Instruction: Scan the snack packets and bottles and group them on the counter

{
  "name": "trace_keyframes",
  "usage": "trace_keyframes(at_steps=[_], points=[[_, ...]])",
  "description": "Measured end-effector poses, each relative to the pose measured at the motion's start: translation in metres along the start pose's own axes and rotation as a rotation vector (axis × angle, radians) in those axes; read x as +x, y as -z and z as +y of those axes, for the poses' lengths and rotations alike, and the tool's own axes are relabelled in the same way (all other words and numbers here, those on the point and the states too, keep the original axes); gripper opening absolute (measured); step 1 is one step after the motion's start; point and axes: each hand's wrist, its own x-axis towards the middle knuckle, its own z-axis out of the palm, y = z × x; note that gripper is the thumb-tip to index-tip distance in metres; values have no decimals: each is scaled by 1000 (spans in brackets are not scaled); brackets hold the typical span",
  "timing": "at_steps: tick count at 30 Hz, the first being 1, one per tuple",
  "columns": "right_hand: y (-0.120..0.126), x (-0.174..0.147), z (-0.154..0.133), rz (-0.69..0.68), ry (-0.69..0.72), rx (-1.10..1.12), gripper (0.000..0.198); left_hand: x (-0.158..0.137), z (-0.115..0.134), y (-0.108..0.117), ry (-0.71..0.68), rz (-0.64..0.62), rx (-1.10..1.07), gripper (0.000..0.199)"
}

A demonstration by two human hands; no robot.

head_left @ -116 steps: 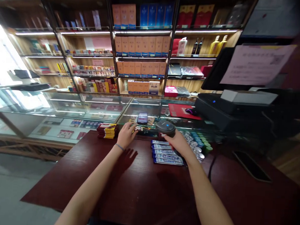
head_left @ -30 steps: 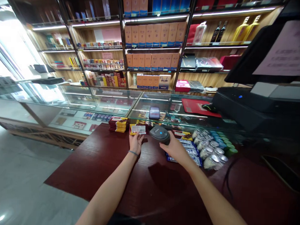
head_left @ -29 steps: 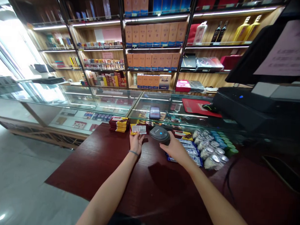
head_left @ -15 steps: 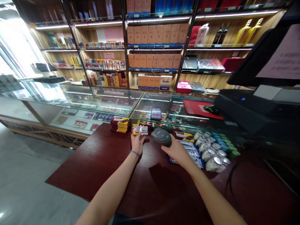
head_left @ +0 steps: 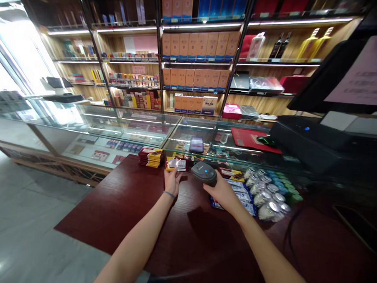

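Observation:
My left hand (head_left: pixel 172 181) grips the near edge of a small flat packet (head_left: pixel 176 164), its white barcode label facing up and yellow and dark red showing around it. In my right hand (head_left: pixel 218 187) is a dark grey barcode scanner (head_left: pixel 203 171), its head pointing left toward the packet, with a small blue light lit on top. A gap separates scanner and packet. Left of the packet sits a stack of similar yellow and dark red packets (head_left: pixel 151 157). More such packets (head_left: pixel 232 174) lie behind my right hand, beside blue and white sachets (head_left: pixel 242 196).
Several lidded jars (head_left: pixel 268 210) stand right of the sachets, with green-topped containers (head_left: pixel 293 190) beside them. A glass counter (head_left: pixel 139 127) runs behind the dark red table (head_left: pixel 121 209). A black monitor (head_left: pixel 320 76), a mouse (head_left: pixel 265 141) and a phone-like slab (head_left: pixel 355 225) are at right.
A blue light has come on atop the scanner. Both hands stay nearly where they were, still holding the packet and the scanner; the view has shifted slightly.

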Motion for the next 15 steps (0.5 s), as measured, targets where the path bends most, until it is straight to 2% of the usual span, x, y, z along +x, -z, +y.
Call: trace_keyframes(at_steps=[5, 10, 12, 15], points=[[-6, -1, -1, 34, 24, 48, 35, -3, 1, -2, -36, 40, 17, 42], [-12, -1, -4, 39, 59, 114, 34, 1, 10, -3, -156, 84, 88, 41], [-13, -1, -6, 45, 71, 123, 35, 5, 18, -2, -249, 112, 130, 36], [-13, 0, -9, 59, 78, 135, 40, 15, 36, -1, -482, 192, 237, 30]])
